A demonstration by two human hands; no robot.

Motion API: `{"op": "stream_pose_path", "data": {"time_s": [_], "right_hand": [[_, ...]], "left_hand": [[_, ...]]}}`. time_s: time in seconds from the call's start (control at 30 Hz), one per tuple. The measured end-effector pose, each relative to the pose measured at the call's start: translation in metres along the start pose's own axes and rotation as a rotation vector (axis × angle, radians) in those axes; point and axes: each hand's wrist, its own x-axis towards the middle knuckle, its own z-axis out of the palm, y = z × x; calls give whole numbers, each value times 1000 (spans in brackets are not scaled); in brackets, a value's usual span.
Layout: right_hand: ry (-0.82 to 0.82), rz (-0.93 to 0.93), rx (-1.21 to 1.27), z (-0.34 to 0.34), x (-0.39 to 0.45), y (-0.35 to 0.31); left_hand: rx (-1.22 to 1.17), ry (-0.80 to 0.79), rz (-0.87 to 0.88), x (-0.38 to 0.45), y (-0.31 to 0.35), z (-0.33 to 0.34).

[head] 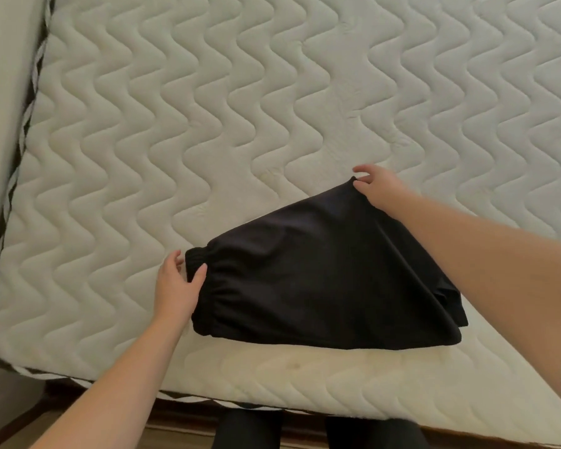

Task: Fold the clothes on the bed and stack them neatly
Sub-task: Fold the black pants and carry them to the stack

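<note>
The single head view looks steeply down from the near edge of the mattress (pixel 272 92), close above it, facing its far side.

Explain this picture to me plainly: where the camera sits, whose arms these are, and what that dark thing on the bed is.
There is no machine here. A person wears one camera on the head, looking down at their own bare arms. Below lies a white quilted mattress with wavy stitching. On it rests a folded black fabric garment with an elastic ribbed band. The left hand grips the ribbed band end between thumb and fingers. The right hand pinches the garment's far corner. The dark shapes at the bottom edge look like the person's legs.
</note>
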Motion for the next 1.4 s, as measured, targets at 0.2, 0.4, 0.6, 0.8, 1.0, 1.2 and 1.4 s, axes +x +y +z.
{"op": "stream_pose_path", "data": {"time_s": [0.2,0.4,0.6,0.8,1.0,1.2,1.4], "right_hand": [[291,142,144,-39,-31,54],[274,352,24,-46,-76,129],[157,507,-43,-23,-94,161],[170,628,732,-17,-92,157],[141,564,1488,-42,-77,167],[50,355,1174,-50,-69,177],[-52,202,967,-58,-51,163]], "left_hand": [[221,77,382,0,59,31],[258,-177,682,-9,142,109],[351,-251,841,-8,219,173],[561,-349,722,19,263,191],[589,-609,753,40,279,178],[669,-597,776,48,276,180],[550,-559,777,47,276,186]]}}
